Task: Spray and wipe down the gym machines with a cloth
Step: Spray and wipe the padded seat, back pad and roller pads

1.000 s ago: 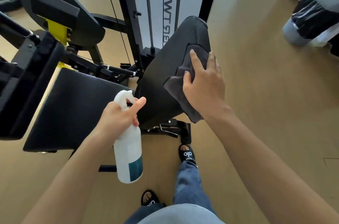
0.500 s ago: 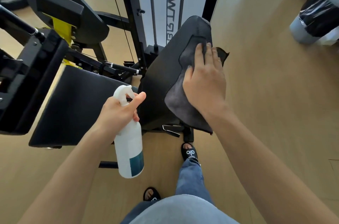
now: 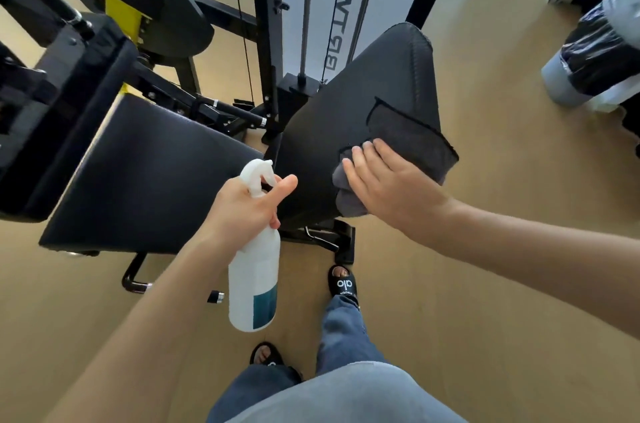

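Head view: right hand (image 3: 391, 185) covers part of cloth (image 3: 412, 142).

Matt fuzzy grey cloth (image 3: 412, 142) on smooth black vinyl-like pad (image 3: 332, 131)

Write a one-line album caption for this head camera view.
Right hand presses grey cloth on black pad; left hand holds spray bottle.

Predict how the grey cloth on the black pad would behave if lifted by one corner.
The grey cloth would probably droop limply: it already bunches under the right hand and overhangs the black pad. It looks thin, so likely light. Its nap suggests it is not slippery.
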{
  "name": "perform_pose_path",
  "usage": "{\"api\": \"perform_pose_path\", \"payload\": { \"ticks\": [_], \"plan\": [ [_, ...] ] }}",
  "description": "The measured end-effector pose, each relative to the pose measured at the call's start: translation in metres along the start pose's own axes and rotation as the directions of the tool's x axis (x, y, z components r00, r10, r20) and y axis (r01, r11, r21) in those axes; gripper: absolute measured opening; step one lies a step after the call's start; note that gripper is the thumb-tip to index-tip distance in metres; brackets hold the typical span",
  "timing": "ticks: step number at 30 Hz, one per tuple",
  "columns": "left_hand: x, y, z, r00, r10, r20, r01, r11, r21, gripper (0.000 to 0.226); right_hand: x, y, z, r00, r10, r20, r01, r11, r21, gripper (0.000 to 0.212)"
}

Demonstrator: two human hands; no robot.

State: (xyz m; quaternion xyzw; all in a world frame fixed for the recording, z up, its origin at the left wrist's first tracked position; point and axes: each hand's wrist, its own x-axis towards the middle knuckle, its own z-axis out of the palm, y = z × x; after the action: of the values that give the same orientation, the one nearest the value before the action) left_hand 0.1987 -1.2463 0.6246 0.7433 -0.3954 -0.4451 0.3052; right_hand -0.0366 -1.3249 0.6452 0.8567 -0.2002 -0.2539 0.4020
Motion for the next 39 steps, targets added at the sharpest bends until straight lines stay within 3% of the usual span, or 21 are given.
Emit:
{"api": "perform_pose_path", "payload": {
  "ticks": [3,8,11,12,16,21,24,26,27,30,34,37,39],
  "plan": [
    [0.009,0.004,0.006,1.000,-0.011,-0.003,0.011,1.000,-0.027,0.042,0.032,0.001,0.000,0.989,-0.129,0.070,0.124,0.990,0.063,0.053],
    [0.025,0.011,0.008,0.998,-0.032,-0.053,0.027,0.995,-0.100,0.037,0.070,-0.009,-0.009,0.932,-0.179,0.316,0.122,0.974,0.193,0.061],
    [0.034,0.010,0.008,0.992,-0.063,-0.109,0.046,0.988,-0.147,0.040,0.099,-0.015,0.003,0.908,-0.258,0.331,0.085,0.885,0.457,0.057],
    [0.037,0.010,0.008,0.988,-0.079,-0.130,0.058,0.986,-0.156,0.042,0.112,-0.015,0.008,0.882,-0.333,0.334,0.126,0.848,0.515,0.058],
    [0.043,0.002,0.010,0.968,-0.160,-0.194,0.124,0.975,-0.184,0.045,0.172,0.019,0.034,0.773,-0.553,0.310,0.381,0.796,0.470,0.060],
    [0.047,-0.003,0.019,0.963,-0.161,-0.215,0.131,0.980,-0.147,0.035,0.217,0.114,0.073,0.799,-0.440,0.409,0.266,0.869,0.416,0.052],
    [0.054,0.005,0.029,0.981,-0.101,-0.168,0.086,0.992,-0.096,0.030,0.221,0.160,0.098,0.758,-0.399,0.516,0.211,0.898,0.386,0.052],
    [0.060,0.014,0.040,0.991,-0.079,-0.109,0.076,0.997,-0.027,0.031,0.220,0.173,0.124,0.835,-0.366,0.412,0.178,0.887,0.426,0.091],
    [0.064,0.018,0.045,0.994,-0.074,-0.086,0.076,0.997,0.013,0.033,0.214,0.177,0.130,0.864,-0.351,0.361,0.170,0.878,0.448,0.093],
    [0.076,0.023,0.055,0.995,-0.085,-0.047,0.089,0.990,0.106,0.039,0.167,0.180,0.108,0.914,-0.316,0.255,0.169,0.867,0.469,0.062],
    [0.090,0.027,0.059,0.989,-0.136,-0.049,0.140,0.985,0.100,0.051,0.099,0.173,0.066,0.920,-0.331,0.211,0.168,0.818,0.550,0.068],
    [0.099,0.029,0.059,0.983,-0.173,-0.066,0.179,0.978,0.104,0.056,0.062,0.153,0.054,0.939,-0.334,0.078,0.221,0.764,0.606,0.076],
    [0.104,0.025,0.060,0.980,-0.176,-0.093,0.183,0.980,0.072,0.051,0.048,0.144,0.053,0.945,-0.327,-0.013,0.259,0.722,0.642,0.068]
  ]
}}
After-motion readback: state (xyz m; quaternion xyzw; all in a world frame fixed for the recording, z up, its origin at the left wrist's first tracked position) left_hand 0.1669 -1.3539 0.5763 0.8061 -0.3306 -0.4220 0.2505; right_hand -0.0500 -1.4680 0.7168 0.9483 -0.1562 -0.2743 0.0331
